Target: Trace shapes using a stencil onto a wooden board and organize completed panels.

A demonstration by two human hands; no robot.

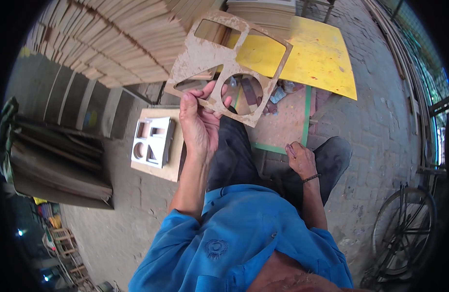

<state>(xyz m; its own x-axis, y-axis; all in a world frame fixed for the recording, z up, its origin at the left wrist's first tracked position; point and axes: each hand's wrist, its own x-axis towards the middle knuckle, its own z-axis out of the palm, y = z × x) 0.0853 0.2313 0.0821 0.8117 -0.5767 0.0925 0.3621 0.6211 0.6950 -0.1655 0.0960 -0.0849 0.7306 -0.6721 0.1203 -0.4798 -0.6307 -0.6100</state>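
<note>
My left hand [198, 112] grips the lower left of a thin, scuffed beige cut-out panel [224, 62] with a round opening and several angular ones, raised above my knees. My right hand [298, 158] rests by my right knee with fingers curled, near the green-edged board [278, 131]; whether it holds anything is hidden. Small dark pieces and pale scraps [276, 97] lie on that board. To the left, a white cut-out piece [151, 138] with similar openings lies on a plain wooden board [163, 173].
Tall stacks of thin boards [103, 39] stand at the upper left. A yellow sheet [321, 53] lies ahead on the right. Dark curved panels [64, 170] stand at the left, a bicycle [399, 228] at the lower right, on a paved floor [360, 146].
</note>
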